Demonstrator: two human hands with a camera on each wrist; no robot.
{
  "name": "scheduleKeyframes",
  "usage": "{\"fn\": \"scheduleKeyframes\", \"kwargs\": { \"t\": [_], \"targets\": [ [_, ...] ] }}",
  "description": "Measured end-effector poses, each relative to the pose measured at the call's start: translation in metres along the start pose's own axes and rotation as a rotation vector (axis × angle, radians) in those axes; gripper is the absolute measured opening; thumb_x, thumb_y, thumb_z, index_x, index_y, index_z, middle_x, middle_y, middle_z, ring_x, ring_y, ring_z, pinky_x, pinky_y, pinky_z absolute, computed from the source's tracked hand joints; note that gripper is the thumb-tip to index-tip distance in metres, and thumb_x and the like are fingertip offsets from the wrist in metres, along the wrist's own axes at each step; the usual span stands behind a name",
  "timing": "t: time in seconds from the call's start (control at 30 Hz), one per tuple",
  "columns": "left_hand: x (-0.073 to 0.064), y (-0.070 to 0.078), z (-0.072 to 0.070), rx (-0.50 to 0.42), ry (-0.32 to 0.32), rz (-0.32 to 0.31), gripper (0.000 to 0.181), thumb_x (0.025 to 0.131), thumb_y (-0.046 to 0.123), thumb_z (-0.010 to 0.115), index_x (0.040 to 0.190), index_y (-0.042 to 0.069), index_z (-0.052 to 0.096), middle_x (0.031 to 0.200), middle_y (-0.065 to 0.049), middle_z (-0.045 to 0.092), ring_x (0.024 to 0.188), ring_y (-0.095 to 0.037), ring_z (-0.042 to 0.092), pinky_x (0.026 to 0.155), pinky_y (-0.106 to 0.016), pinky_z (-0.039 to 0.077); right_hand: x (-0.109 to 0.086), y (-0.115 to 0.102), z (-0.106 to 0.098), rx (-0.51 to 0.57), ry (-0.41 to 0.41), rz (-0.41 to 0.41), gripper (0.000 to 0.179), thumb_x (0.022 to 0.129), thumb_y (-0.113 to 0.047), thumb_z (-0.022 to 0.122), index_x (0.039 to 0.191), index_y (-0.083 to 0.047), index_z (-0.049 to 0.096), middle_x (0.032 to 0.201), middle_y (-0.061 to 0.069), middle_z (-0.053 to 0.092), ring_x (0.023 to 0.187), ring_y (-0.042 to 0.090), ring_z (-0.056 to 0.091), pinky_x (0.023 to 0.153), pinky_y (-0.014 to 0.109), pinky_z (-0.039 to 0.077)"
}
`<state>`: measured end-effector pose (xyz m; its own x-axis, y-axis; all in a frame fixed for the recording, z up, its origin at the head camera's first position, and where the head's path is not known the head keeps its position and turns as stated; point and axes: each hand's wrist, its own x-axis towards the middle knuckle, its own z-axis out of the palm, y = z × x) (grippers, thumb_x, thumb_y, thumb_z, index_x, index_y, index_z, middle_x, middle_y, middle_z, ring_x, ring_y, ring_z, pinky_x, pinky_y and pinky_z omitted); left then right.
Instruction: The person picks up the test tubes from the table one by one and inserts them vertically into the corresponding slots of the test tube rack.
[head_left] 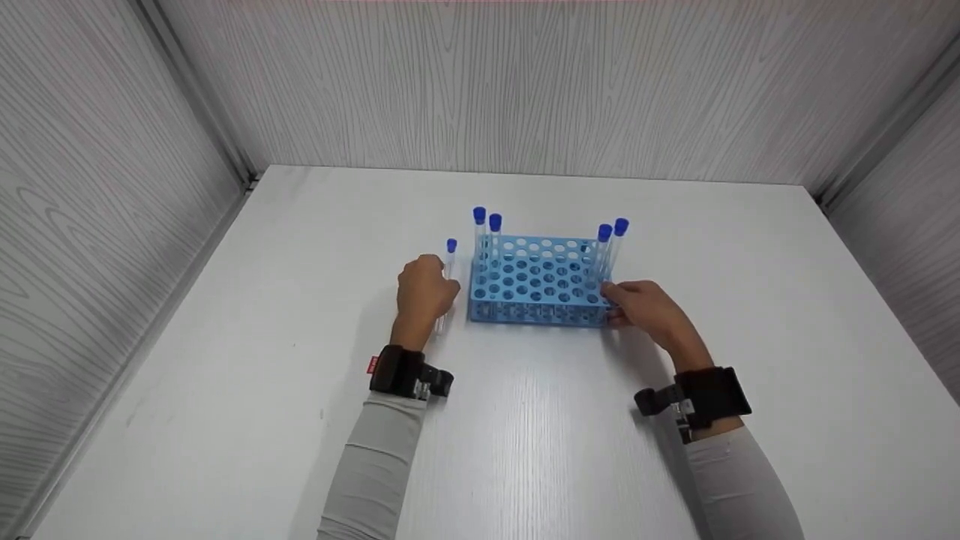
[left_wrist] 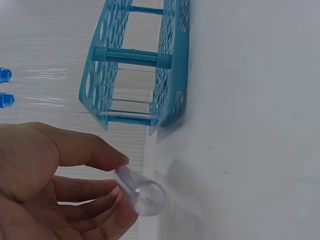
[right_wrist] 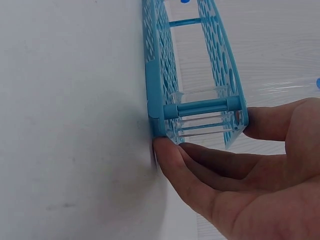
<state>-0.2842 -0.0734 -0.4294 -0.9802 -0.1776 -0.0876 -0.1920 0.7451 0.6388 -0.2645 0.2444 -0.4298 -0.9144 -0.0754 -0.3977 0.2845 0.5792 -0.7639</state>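
Note:
In the head view my left hand (head_left: 425,291) pinches a clear test tube (head_left: 449,262) with a blue cap, held nearly upright just left of the blue test tube rack (head_left: 536,313). The left wrist view shows the tube's rounded bottom (left_wrist: 150,198) beyond the thumb and fingers. My right hand (head_left: 645,309) grips the rack's near right corner. In the right wrist view its thumb (right_wrist: 275,121) lies at the top plate and a fingertip (right_wrist: 167,150) at the base. Two capped tubes (head_left: 480,232) stand at the rack's left end, two more capped tubes (head_left: 616,244) at its right end.
The rack stands on a white table (head_left: 540,420), with many holes in its top plate. A pale wood-grain panel (head_left: 517,90) rises behind the table, and similar panels flank it. Each wrist carries a black strapped camera mount (head_left: 401,371).

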Motion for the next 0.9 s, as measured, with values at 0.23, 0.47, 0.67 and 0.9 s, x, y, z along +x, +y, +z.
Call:
{"fn": "scheduleKeyframes", "kwargs": {
  "t": [0.23, 0.47, 0.67, 0.9],
  "targets": [
    [-0.001, 0.002, -0.008, -0.030, 0.051, 0.020, 0.029, 0.091, 0.014, 0.068, 0.115, -0.003, 0.067, 0.104, -0.016, 0.070, 0.089, -0.026, 0.063, 0.077, -0.036, 0.054, -0.003, 0.000, 0.001, -0.001, 0.006, -0.035, 0.061, 0.107, -0.041, 0.045, 0.145, 0.007, 0.050, 0.124, 0.018, 0.062, 0.109, 0.024, 0.064, 0.111, 0.045, 0.044],
    [-0.005, 0.006, -0.018, -0.090, 0.091, 0.028, 0.032, 0.092, 0.017, 0.070, 0.119, 0.001, 0.064, 0.114, -0.015, 0.070, 0.090, -0.025, 0.062, 0.077, -0.035, 0.053, -0.002, -0.001, 0.001, 0.006, 0.002, -0.030, 0.061, 0.107, -0.041, 0.044, 0.144, 0.007, 0.050, 0.122, 0.017, 0.063, 0.106, 0.023, 0.064, 0.108, 0.043, 0.047],
    [-0.009, 0.009, -0.025, -0.119, 0.131, 0.071, 0.031, 0.092, 0.016, 0.069, 0.120, 0.003, 0.065, 0.104, -0.012, 0.071, 0.082, -0.022, 0.063, 0.070, -0.034, 0.054, -0.002, 0.000, 0.000, 0.021, -0.008, -0.026, 0.059, 0.108, -0.038, 0.043, 0.143, 0.008, 0.050, 0.120, 0.017, 0.062, 0.104, 0.023, 0.064, 0.104, 0.040, 0.050],
    [-0.014, 0.012, -0.030, -0.156, 0.161, 0.127, 0.029, 0.093, 0.015, 0.067, 0.120, 0.005, 0.063, 0.098, -0.010, 0.070, 0.081, -0.023, 0.064, 0.068, -0.034, 0.055, -0.001, 0.000, -0.001, 0.030, -0.015, -0.015, 0.061, 0.108, -0.039, 0.043, 0.145, 0.008, 0.047, 0.122, 0.017, 0.061, 0.107, 0.023, 0.064, 0.107, 0.042, 0.048]
  ]
}}
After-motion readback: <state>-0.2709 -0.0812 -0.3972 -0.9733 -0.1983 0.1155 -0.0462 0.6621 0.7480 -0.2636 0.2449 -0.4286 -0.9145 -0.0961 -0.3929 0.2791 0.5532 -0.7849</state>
